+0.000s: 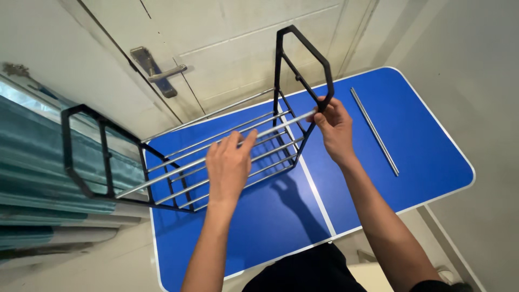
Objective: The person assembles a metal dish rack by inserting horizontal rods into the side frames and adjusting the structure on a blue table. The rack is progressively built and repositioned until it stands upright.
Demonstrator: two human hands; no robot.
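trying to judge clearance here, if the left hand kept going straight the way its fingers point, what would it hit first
The left hand points up and away over the silver rods it rests on. Going on, it would likely first meet the rack's farther rods, then the white door behind the blue table; depth is unclear.

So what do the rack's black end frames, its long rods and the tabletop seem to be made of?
Black end frames: probably metal with a matt black painted or coated finish; thin, rigid, angular bars.
Long rods: likely bare steel or chrome, silvery with bright glints, like the loose rod lying on the table.
Tabletop: smooth blue surface with a pale rim; laminate or coated board, hard to tell.
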